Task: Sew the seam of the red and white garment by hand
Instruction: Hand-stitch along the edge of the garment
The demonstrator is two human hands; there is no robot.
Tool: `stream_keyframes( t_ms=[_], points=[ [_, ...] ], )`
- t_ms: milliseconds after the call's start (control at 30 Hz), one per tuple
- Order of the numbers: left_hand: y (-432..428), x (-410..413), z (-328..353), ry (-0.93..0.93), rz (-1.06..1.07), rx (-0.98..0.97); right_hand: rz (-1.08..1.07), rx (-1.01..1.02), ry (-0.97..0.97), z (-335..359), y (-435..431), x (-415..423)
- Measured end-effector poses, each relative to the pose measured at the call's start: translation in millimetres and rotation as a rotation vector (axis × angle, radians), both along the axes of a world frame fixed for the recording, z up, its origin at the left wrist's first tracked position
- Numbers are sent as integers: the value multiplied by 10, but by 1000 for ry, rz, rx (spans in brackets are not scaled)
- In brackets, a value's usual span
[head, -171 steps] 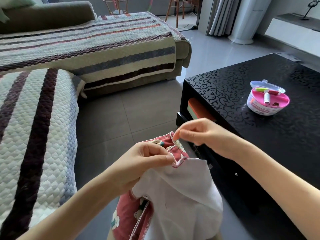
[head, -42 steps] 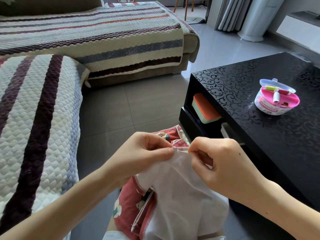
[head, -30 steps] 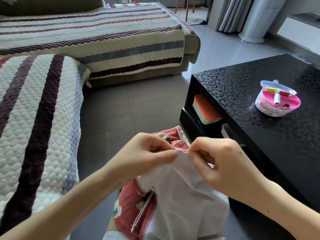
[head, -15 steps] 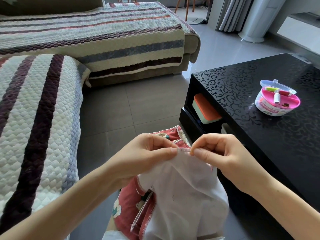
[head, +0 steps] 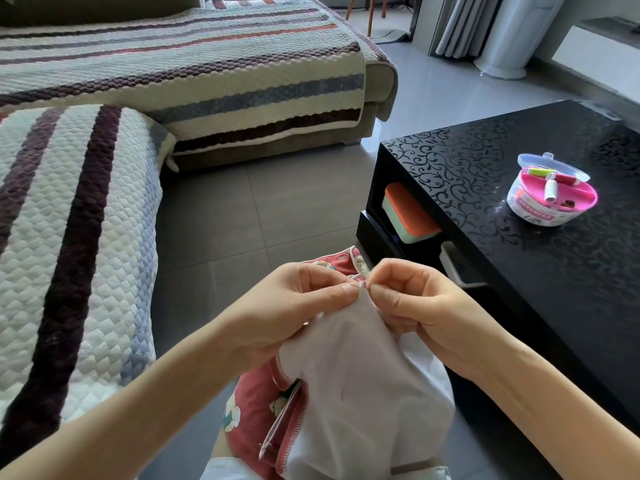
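The red and white garment (head: 360, 393) hangs in front of me, white lining outward, red printed fabric at its lower left and top edge. My left hand (head: 294, 306) pinches the seam edge between thumb and forefinger. My right hand (head: 412, 303) pinches right beside it at the same seam, thumb and forefinger tips together; a needle there is too thin to make out. The two hands' fingertips nearly touch.
A black patterned coffee table (head: 519, 258) stands at my right, with a round pink sewing kit (head: 550, 195) of thread spools on top and an orange-lidded box (head: 408, 216) on its shelf. A striped quilted sofa (head: 69, 220) fills the left and back. Grey tiled floor lies between.
My right hand has drawn in against the left at the seam and turned a little, its fingertips now pinching at the fabric edge. The left hand's hold on the seam is unchanged.
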State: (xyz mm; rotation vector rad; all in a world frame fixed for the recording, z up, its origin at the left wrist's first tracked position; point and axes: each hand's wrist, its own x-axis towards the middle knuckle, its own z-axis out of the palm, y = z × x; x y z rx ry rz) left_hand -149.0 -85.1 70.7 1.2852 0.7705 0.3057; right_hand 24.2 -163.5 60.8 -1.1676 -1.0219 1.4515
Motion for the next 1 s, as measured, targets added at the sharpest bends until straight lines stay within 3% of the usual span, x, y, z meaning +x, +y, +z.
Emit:
stream_keyframes(
  t_ms=[300,533,700,900,933,1000],
  points=[
    [-10,12,-41,25,56,-24,-112,90,-313,-77,-96,94],
    [-37,120,-42,16,82,56,-245,267,-369,-53,-99,-63],
    [-62,142,-68,52,83,145,-238,362,-648,-92,-118,-78],
    [-66,142,-57,51,62,224,-247,393,-620,-102,-111,-67],
    [-65,147,-58,60,58,236,-290,416,-660,-107,-101,-72],
    [-62,155,-53,55,50,232,-406,557,-922,-111,-63,-63]
  ],
)
